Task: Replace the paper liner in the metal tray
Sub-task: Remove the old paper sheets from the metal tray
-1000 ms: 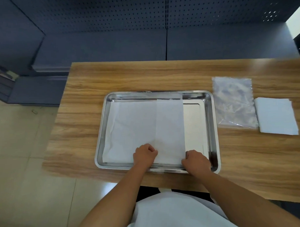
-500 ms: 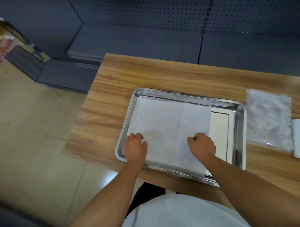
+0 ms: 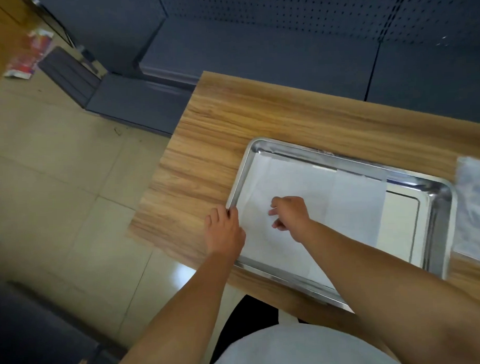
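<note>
Left hand resting at the left rim of the metal tray, fingers curling over that rim near its 9 o'clock side, palm lying partly on the wooden table; gripping the rim, as far as can be told, though the fingertips are partly hidden. Right hand hovering or pressing lightly on the paper liner, inside the left half of the tray, thumb and forefinger apart and pointing toward 9 o'clock, not closed on anything; whether touching the paper, cannot tell for sure. Both forearms coming in bare from 6 o'clock, the right one crossing over the near rim of the tray and hiding part of it.

Paper liner lying flat in the tray, white, covering the left and middle part, with a fold line running from far to near through it. Bare shiny bottom showing on the right part of the tray, toward 3 o'clock. Tray sitting on the table near its front edge, turned a little against the picture.

Clear plastic bag lying on the table just beside the tray at 3 o'clock, cut by the picture edge. Dark blue pegboard shelving standing behind the table at 12 o'clock. Pale tiled floor showing at 9 o'clock, with a colourful package lying on it far off at 10 o'clock, blurred.
</note>
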### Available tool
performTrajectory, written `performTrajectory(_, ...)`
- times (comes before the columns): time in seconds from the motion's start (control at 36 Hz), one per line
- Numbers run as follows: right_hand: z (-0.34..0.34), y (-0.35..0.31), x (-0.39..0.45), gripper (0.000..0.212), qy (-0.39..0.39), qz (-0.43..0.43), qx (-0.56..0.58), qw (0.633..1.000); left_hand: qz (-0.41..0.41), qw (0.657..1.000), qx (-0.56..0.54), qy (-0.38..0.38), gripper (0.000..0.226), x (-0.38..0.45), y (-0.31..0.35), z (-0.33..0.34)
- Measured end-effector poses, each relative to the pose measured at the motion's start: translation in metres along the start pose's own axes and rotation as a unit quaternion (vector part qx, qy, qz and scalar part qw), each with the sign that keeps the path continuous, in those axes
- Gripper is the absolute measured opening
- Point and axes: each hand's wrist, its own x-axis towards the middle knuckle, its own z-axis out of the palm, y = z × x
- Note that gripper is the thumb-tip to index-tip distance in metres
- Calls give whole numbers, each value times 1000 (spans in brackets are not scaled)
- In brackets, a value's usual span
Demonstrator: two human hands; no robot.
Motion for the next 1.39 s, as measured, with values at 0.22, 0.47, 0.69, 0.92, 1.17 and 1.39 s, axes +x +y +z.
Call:
performTrajectory(0.22, 14, -12, 9, 25, -18, 35, 40, 998, -14, 993, -69, 99, 14, 2, -4, 7)
performTrajectory(0.47, 42, -28, 21, 24, -6, 23, 72, 997, -70, 971, -201, 105, 16, -10, 2, -5)
performTrajectory(0.69, 50, -48, 30, 29, 33, 46, 134, 989, -84, 966, -235, 74, 25, -17, 4, -6)
performTrajectory(0.92, 41, -68, 44, 23, 104, -24, 115, 988, -114, 963, -239, 51, 19, -20, 10, -5)
performTrajectory(1.17, 29, -63, 38, 23, 176, -133, -17, 975, -122, 964, -217, 90, 10, -13, 20, -1)
performTrajectory(1.39, 7, -52, 41, 21, 206, -146, -62, 966, -40, 970, -235, 57, 20, -17, 26, -10)
